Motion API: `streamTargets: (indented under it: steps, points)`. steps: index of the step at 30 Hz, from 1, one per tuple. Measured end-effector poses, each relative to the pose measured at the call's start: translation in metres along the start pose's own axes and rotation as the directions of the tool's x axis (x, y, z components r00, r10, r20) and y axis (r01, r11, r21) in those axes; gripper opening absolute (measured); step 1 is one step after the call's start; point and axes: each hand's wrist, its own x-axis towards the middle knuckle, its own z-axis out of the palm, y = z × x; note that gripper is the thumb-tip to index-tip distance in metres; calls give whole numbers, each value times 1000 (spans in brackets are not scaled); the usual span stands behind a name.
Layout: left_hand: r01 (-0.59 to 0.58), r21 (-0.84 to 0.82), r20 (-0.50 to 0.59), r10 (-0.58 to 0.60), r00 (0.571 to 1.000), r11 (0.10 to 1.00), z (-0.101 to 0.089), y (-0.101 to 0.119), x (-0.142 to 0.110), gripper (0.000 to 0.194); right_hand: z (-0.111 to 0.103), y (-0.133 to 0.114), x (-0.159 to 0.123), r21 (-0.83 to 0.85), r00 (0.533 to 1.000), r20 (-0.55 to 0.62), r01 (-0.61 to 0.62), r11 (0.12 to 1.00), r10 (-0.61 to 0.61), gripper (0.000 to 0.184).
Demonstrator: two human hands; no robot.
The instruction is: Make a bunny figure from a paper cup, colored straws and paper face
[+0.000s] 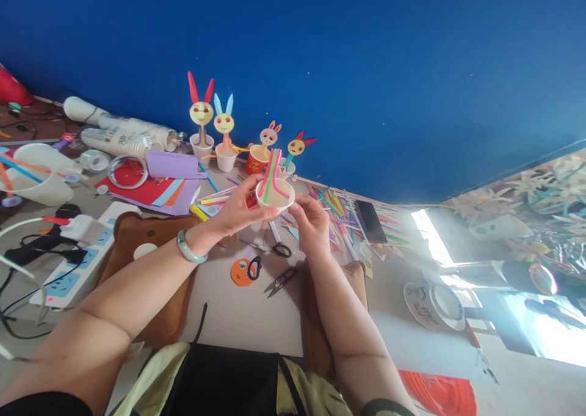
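A white paper cup point(284, 203) is raised above the table, tilted with its opening towards me. Pink and green straws point(271, 175) stick up from inside it. My left hand point(245, 207) is wrapped around the cup's left side, thumb along the near wall. At the right side of the cup, the thumb and fingers of my right hand point(312, 220) pinch close against the wall; whether they also hold a straw end is hidden. Below lie black-handled scissors point(281, 249), small thread snips point(280, 281) and an orange paper disc with a drawn face point(241, 272).
Several cups with rabbit-faced straw figures point(201, 113) stand along the blue wall. Loose straws point(336, 211) and a phone point(370, 220) lie at the right. Brown cushions point(155, 281) sit under my forearms. A power strip point(77, 275) with cables and coloured paper point(171, 164) are at the left.
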Motion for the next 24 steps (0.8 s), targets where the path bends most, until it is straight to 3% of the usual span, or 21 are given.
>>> streamTargets:
  steps: [14,18,22,24]
  points:
    - [135,-170,101,-119,988,976,-8,-1,2,68,0,2,-2,20,998,33,57,998,-58,35]
    - [184,-148,168,-158,973,972,-19,6,7,54,-2,3,1,46,992,107,60,997,-65,35]
    - [173,-60,7,-173,985,983,-24,4,12,43,-1,7,1,6,980,185,73,997,-73,35]
    - [128,32,-70,-125,990,991,-24,2,13,38,0,9,0,-28,977,191,100,995,-93,33]
